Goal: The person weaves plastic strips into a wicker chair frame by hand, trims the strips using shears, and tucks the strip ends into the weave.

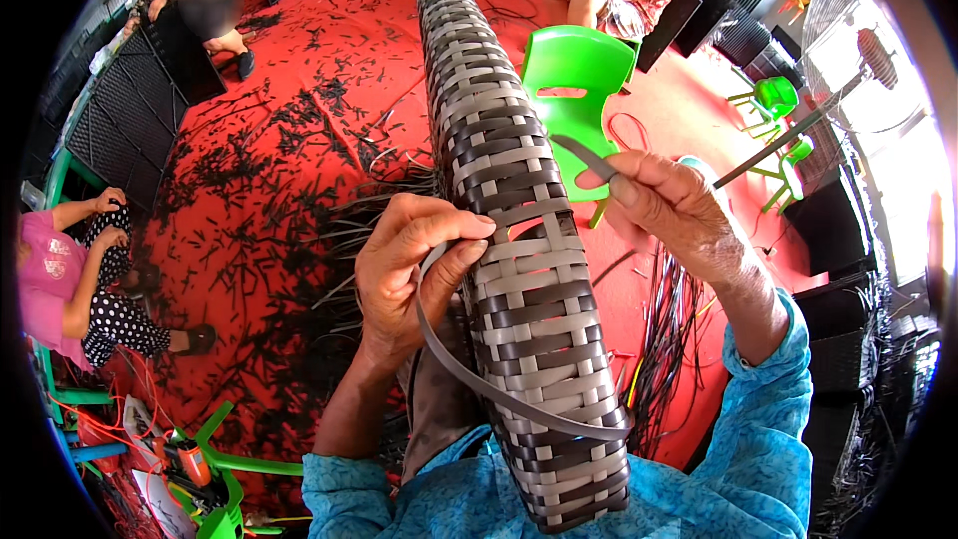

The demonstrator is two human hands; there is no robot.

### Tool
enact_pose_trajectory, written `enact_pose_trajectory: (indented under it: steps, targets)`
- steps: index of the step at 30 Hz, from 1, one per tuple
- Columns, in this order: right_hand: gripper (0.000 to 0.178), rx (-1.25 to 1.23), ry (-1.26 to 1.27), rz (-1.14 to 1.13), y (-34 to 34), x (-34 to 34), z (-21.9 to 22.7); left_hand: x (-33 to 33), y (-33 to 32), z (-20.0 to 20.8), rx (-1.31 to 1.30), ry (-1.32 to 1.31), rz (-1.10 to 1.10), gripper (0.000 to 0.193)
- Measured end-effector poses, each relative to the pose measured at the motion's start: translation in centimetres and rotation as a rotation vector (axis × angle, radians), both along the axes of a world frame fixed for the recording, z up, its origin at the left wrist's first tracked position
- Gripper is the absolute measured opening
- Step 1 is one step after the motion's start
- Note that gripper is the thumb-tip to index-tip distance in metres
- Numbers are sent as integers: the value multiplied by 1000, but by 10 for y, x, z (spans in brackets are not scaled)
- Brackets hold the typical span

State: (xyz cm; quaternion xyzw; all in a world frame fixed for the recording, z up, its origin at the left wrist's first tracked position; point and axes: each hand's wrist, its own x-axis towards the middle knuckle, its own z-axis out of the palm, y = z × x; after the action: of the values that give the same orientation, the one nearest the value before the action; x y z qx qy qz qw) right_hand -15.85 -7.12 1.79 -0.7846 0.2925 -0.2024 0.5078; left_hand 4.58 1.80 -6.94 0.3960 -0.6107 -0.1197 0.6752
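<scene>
A long woven panel [504,200] of grey and dark brown plastic strips stands on edge in front of me, running away toward the top of the view. My left hand [414,274] pinches a loose grey strip [519,401] against the panel's left side; the strip loops down and across the weave. My right hand [664,200] grips the end of a grey strip [584,157] at the panel's right side, and a thin dark rod [778,143] sticks out from it to the upper right.
Red floor [299,90] littered with cut dark strip scraps. A green plastic chair [574,80] stands behind the panel. Three other people sit around with dark woven panels [130,115]. Bundled dark strips [669,339] lie at right. A fan [863,50] stands at upper right.
</scene>
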Motion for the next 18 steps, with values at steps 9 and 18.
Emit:
enact_pose_trajectory:
  steps: [9, 18]
  targets:
    - [26, -84, -26, 65, -1, 5, 12, -5, 5, -4, -109, -78, 123, 18]
    - [13, 27, -42, 67, 3, 22, 30, -6, 16, -3, -217, -168, 217, 18]
